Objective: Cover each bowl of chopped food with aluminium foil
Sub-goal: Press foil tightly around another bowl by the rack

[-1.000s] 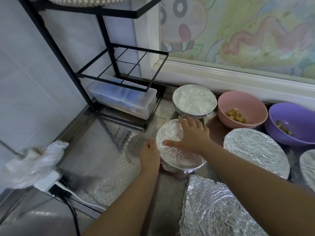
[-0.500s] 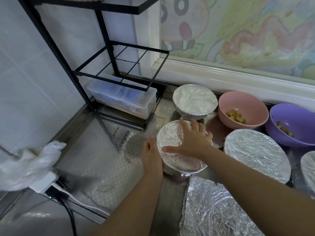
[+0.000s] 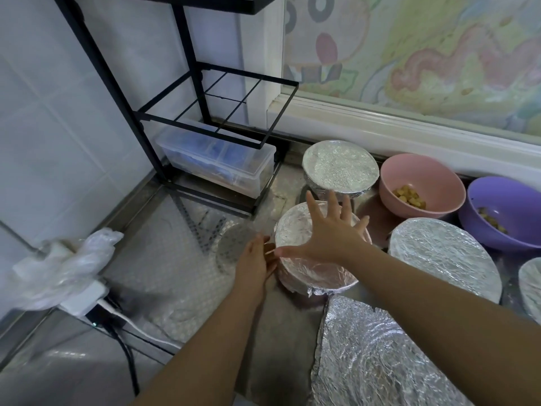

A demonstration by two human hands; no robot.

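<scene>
Crinkled clear plastic, a bag (image 3: 58, 268), lies bunched on a white power strip (image 3: 85, 301) at your far left, beside the tiled wall. Next comes a black wire-frame rack (image 3: 175, 112) with a translucent lidded box (image 3: 216, 164) on its lowest shelf (blue things inside, too blurred to name). Your left hand (image 3: 254, 262) lies with straight fingers against the left side of the foil-covered bowl (image 3: 310, 273), touching the foil's folded edge and gripping nothing. Your right hand (image 3: 330, 235) is spread flat on that bowl's wrinkled silver top, fingers wide apart, thumb pointing towards the left hand. The bowl is round and stands on the steel counter (image 3: 287, 332), just in front of a second foil-covered bowl (image 3: 341, 168) near the white window sill (image 3: 409, 133). Right of these, a smooth pink bowl (image 3: 421, 177) holds yellowish chopped cubes (image 3: 409, 196), and a purple bowl (image 3: 509, 200) stands uncovered beside it. In front of them sits a wider foil-covered bowl (image 3: 445, 259), and nearest you lies a loose, creased foil sheet (image 3: 374, 361).
</scene>
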